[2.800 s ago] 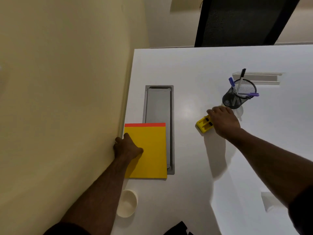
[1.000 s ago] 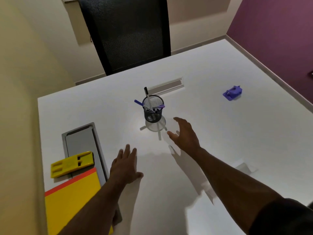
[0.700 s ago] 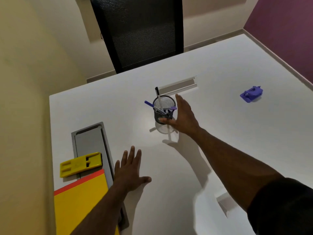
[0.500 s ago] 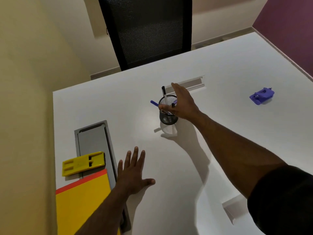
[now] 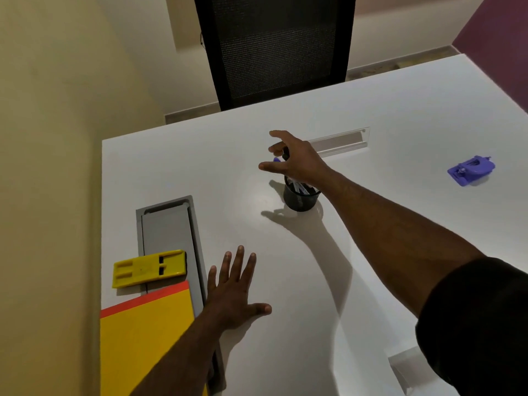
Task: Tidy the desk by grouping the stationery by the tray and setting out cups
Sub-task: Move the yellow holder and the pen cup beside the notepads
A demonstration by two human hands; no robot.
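Since half a second ago: right hand (image 5: 297, 164) has lifted from the pen cup's (image 5: 300, 199) rim to above it, fingers now spread around the pen tops, one purple tip showing at its far-left side; whether it grips any pen, cannot tell. Cup itself has not shifted, mid-desk, upright, pens inside. Left hand (image 5: 233, 292) unchanged: released, palm flat on the desk (image 5: 371, 110), fingers splayed, holding nothing, just right of the tray (image 5: 168, 224). Tray is the grey recessed one at near left. Yellow stapler (image 5: 148, 268) lies across the tray's near end, overhanging its left side. Yellow pad (image 5: 145, 338) with the red top edge sits nearer still, partly over the tray, its far edge just beside the stapler. Purple punch (image 5: 471, 170), far right, well apart from everything. Progress, as a judgement: roughly halfway on the stationery. Stapler and pad look grouped by the tray; pen cup and punch are not. No drinking cups in view now, so that part reads as not yet done. Current step looks like taking the pen cup, or its pens, leftward to the tray; punch would follow.
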